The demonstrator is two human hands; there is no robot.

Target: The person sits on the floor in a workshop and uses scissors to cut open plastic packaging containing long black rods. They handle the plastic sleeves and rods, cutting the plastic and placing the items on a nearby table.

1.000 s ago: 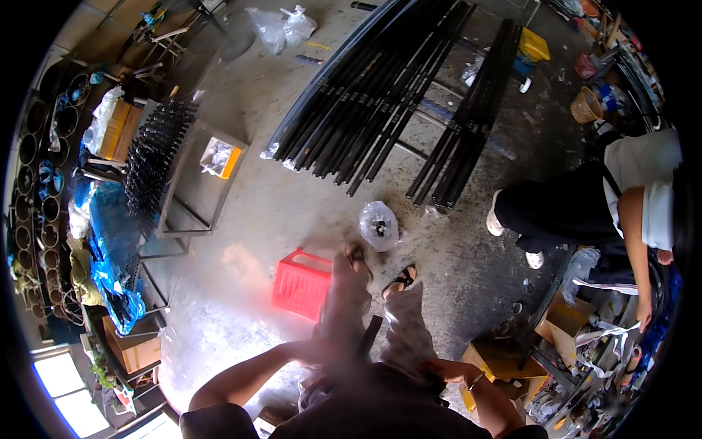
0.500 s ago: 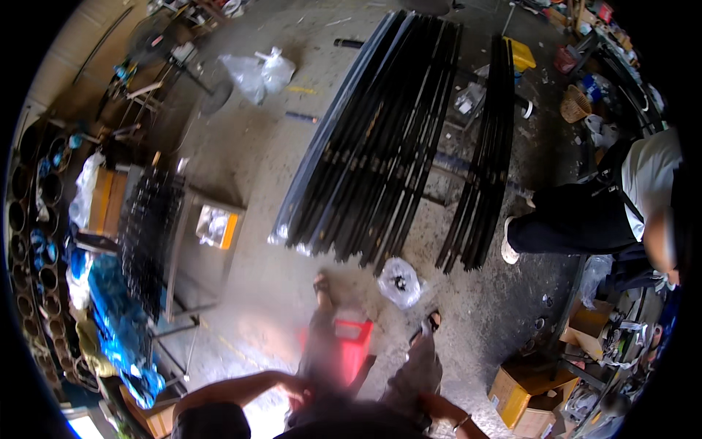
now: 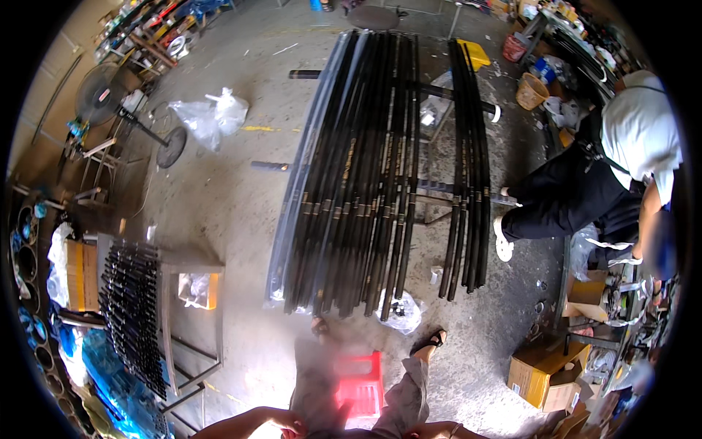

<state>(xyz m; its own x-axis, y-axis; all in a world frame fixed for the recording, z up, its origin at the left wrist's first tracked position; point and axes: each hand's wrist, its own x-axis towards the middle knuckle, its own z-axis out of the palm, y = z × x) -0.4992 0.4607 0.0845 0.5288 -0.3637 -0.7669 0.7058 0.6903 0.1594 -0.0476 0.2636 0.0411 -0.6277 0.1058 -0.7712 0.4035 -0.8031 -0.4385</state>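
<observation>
Detail poor along lower edge: right hand mostly cropped, just a strip by right thigh, grip can't be told. Left hand clearer, but fingertips turned under; can't tell whether clenched on cloth or on nothing.

Pose: left forearm slanting in from lower left, left hand turned inward beside left thigh, fingers curled. Right wrist low, near the hip. Left trouser leg and foot smeared by haze; right sandal sharp, set well to the side.

Red stool between the legs, nearest thing to both hands, left part lost in haze, floor by its base blown out white.

Ahead: clear plastic bag on floor, partly under rod ends. Black rods side by side on a low rack, wide bundle left, narrow one right, gap between.

Further out: short black pieces in rows at left, standing fan beyond. Co-worker at right, near rim, held item unclear.

Vs half a second ago: hands lower in view and more cropped, stool freer of left leg, more of bag covered by rods, fan further into frame.
</observation>
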